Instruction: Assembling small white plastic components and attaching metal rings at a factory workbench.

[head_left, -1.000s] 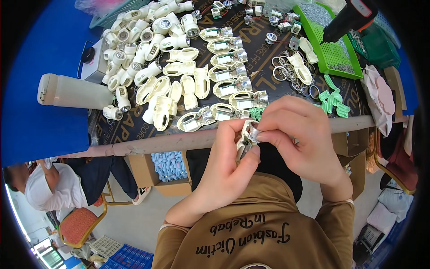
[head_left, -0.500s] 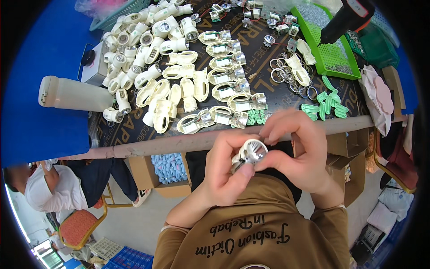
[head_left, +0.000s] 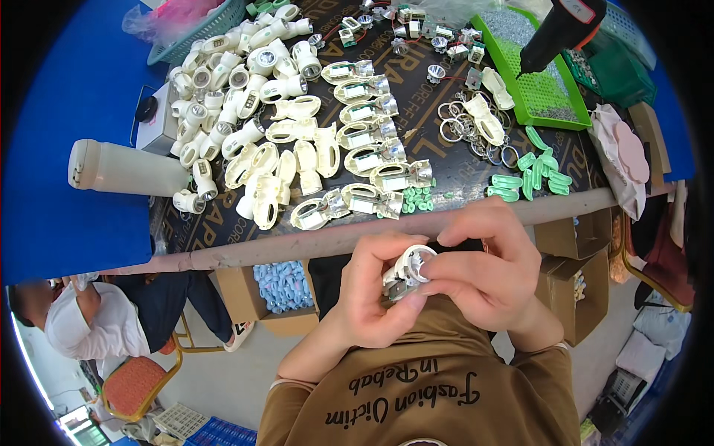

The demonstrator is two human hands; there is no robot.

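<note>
My left hand point(head_left: 368, 293) is wrapped round a small white flashlight point(head_left: 400, 276) just in front of the table edge, its round head facing up and to the right. On the flashlight's head, the thumb and forefinger of my right hand point(head_left: 494, 279) press at the silvery reflector, partly covering it. A row of open white flashlight half-shells with reflectors and boards point(head_left: 368, 134) lies on the table beyond. Beside the row's near end are small green pieces point(head_left: 417, 199). Empty white half-shells point(head_left: 286, 163) lie to the left.
A heap of assembled white flashlights point(head_left: 223, 97) covers the far left, beside a white bottle point(head_left: 126, 167). Right of centre lie key rings point(head_left: 476, 130) and green strips point(head_left: 532, 175). A black electric screwdriver point(head_left: 554, 37) hangs over a green tray point(head_left: 532, 104). A person point(head_left: 97, 320) sits at left.
My right fingers have moved in over the flashlight's head and now cover part of the reflector. The flashlight has tilted and sits slightly lower in my left hand.
</note>
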